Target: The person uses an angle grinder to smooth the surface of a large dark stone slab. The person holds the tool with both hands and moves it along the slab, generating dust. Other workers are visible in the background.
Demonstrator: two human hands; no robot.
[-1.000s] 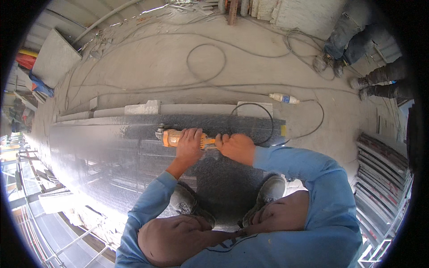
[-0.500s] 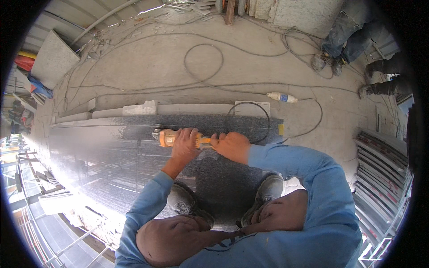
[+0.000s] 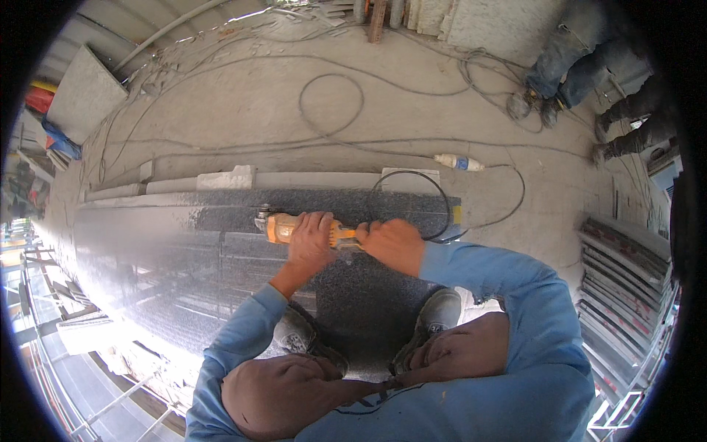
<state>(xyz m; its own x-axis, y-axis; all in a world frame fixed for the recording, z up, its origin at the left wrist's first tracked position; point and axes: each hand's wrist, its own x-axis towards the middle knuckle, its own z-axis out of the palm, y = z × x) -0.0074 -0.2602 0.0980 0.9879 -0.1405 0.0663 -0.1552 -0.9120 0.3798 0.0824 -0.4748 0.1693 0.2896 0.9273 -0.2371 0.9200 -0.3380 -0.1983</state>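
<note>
An orange angle grinder (image 3: 281, 228) lies level across my front, its metal head pointing left over a dark speckled stone slab (image 3: 368, 295). My left hand (image 3: 312, 239) wraps round the front of its body. Further back, my right hand (image 3: 392, 243) grips the rear handle. The disc is mostly hidden at the head, and whether it touches the stone I cannot tell. White dust blurs the slab's left part. From the grinder's back end a black cord (image 3: 446, 202) loops out to the right.
A white and blue plug connector (image 3: 458, 162) joins the cord to cables on the dusty floor (image 3: 243, 103). Stacked slabs (image 3: 626, 295) stand at right. Two people's legs (image 3: 563, 70) show at upper right. My shoes (image 3: 440, 313) rest on the slab. Pale stone strips (image 3: 317, 181) line its far edge.
The grinder and both my hands have shifted slightly to the right along the slab. My grip on it is unchanged. The whole view has moved a little.
</note>
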